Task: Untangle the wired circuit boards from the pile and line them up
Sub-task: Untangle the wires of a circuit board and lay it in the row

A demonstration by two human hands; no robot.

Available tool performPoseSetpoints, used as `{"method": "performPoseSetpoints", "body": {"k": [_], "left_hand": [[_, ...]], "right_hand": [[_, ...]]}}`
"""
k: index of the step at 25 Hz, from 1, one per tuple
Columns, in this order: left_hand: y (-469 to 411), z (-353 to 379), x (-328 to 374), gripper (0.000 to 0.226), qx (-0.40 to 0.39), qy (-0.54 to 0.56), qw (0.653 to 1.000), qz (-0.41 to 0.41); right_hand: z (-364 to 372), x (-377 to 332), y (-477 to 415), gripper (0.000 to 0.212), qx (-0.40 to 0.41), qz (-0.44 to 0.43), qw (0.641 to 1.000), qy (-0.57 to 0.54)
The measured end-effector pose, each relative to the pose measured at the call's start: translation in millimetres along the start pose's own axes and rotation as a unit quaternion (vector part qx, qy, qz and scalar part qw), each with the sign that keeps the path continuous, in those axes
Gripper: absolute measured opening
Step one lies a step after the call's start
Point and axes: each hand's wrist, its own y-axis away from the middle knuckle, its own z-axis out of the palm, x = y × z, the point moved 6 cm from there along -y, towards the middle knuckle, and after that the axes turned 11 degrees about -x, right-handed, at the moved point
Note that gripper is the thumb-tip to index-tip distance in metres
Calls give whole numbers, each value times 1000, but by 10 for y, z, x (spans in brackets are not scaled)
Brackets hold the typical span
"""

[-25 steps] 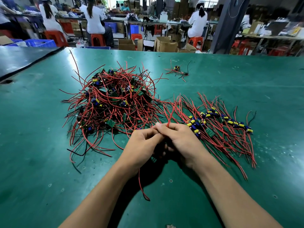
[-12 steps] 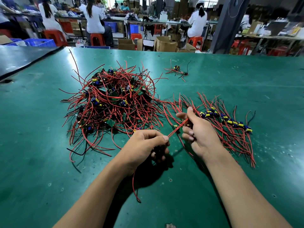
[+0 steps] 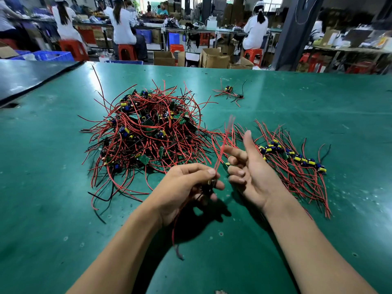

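Wire slants up and away from pinching left fingers; right fingers spread.

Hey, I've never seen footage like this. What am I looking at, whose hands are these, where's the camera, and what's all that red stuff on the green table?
There is no machine here. These are a person's two bare hands, filmed by a wide-angle camera worn on their head and looking down. On the green table lies a tangled pile of small circuit boards with red and black wires. To its right, sorted boards lie in a row, and one stray board sits farther back. The left hand pinches one wired board; its red wires point up, blurred. The right hand is open, thumb up, and seems to hold nothing.
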Motion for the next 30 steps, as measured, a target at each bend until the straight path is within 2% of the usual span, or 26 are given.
{"method": "performPoseSetpoints", "body": {"k": [1,3,6,8,12,15,17,19,21,25,28,30], "left_hand": [[5,-23,47,9,17,17,999,25],[17,-71,153,10,57,41,994,79],[51,-180,243,16,124,37,983,132],[83,-227,262,14,162,32,977,138],[95,-229,253,13,173,95,971,132],[74,-226,211,11,173,92,973,122],[58,-218,185,11,155,106,975,118],[37,-202,171,12,117,135,977,119],[17,-171,149,14,69,157,979,106],[-7,-112,54,12,9,177,983,36],[-5,-77,25,33,-22,162,987,-9],[7,-53,17,27,-41,145,988,-12]], "right_hand": [[16,17,1,62,-3,-13,998,65],[89,44,25,52,-22,-54,975,214],[282,66,101,19,-58,-150,870,466],[383,98,163,13,-80,-181,843,500],[535,81,275,35,-105,-232,832,494],[552,32,304,33,-93,-244,845,467],[543,59,268,31,-90,-213,895,381],[524,99,210,27,-95,-165,955,229],[481,91,168,22,-99,-113,982,110],[430,101,171,25,-154,5,987,52],[438,135,209,22,-201,51,974,92],[397,142,193,20,-187,64,973,120]]}}
